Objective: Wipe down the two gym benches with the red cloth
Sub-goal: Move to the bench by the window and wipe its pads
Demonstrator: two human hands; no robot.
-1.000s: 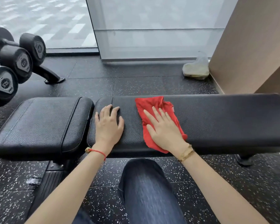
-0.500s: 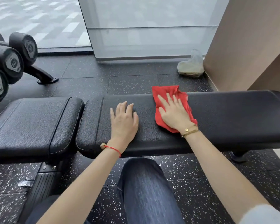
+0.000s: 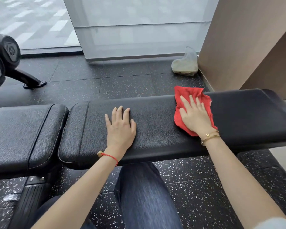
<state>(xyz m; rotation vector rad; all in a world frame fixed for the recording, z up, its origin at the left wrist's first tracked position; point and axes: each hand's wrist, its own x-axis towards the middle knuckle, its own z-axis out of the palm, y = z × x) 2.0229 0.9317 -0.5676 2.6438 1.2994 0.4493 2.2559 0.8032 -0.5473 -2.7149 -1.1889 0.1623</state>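
Note:
A black padded gym bench lies across the view, with a long back pad (image 3: 163, 129) and a shorter seat pad (image 3: 23, 134) to its left. The red cloth (image 3: 186, 96) is spread flat on the right half of the long pad. My right hand (image 3: 195, 116) presses on the cloth with straight, spread fingers. My left hand (image 3: 120, 128) rests flat on the bare pad near its middle, fingers straight. Only this one bench is in view.
Black dumbbells (image 3: 2, 58) on a rack stand at the far left. A grey-green crumpled bag (image 3: 185, 65) lies on the speckled rubber floor by the brown wall (image 3: 248, 38). A glass panel (image 3: 139, 30) runs behind the bench. My knee in jeans (image 3: 142, 192) is below the pad.
My right hand has slid the red cloth to the right along the long pad. My left hand has also shifted right on the pad, staying flat.

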